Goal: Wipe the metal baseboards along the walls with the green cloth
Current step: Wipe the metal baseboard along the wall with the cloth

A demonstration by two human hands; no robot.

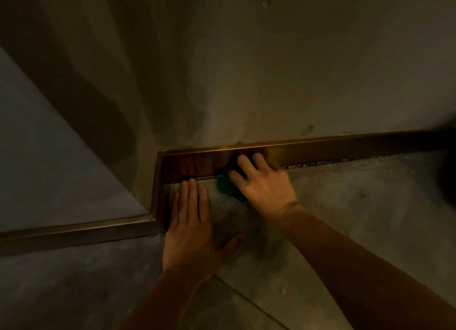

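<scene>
While right hand point(265, 186) presses green cloth point(228, 185) against baseboard point(320, 148) near inner corner, wiping is mid-course. Grip: right fingers spread over cloth, pinning it; left hand point(192, 221) flat on floor point(345, 218), holding nothing. Cannot judge which stretches are clean; side piece point(74, 233) and far right run likely remain. No writing visible.

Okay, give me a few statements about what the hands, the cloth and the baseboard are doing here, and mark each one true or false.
1. The right hand presses the green cloth against the baseboard. True.
2. The left hand holds the cloth. False: it lies flat on the floor, empty.
3. The cloth is red. False: it is green.
4. The baseboard turns a corner left of the hands. True.
</scene>
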